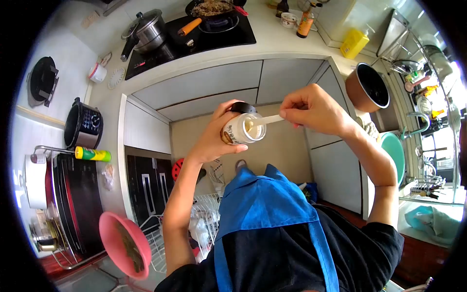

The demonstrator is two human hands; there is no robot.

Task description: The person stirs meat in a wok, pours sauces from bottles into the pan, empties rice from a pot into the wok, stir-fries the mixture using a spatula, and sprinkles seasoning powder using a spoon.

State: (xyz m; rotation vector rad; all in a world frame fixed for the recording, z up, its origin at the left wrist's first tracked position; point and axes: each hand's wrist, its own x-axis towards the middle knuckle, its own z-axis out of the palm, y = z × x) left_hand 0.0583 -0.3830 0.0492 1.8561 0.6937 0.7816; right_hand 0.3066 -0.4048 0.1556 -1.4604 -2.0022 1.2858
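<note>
My left hand (212, 134) is wrapped round a small clear jar (238, 130) with a printed label, its open mouth tilted to the right. A black lid (243, 107) is also in that hand, against the jar's upper side. Between the thumb and fingers of my right hand (316, 110) is the handle of a white spoon (270, 118). The spoon's other end is inside the jar's mouth, where some pale, yellowish stuff shows. Both hands are in mid-air over the floor, above my blue apron (272, 202).
Ahead, a cooktop (214, 38) bears a pressure cooker (150, 34) and a frying pan of food (210, 9). An orange-labelled bottle (306, 23) and a yellow pump bottle (354, 44) stand farther right. A brown pot (359, 92) is by the sink; a pink basin (114, 243) is at left.
</note>
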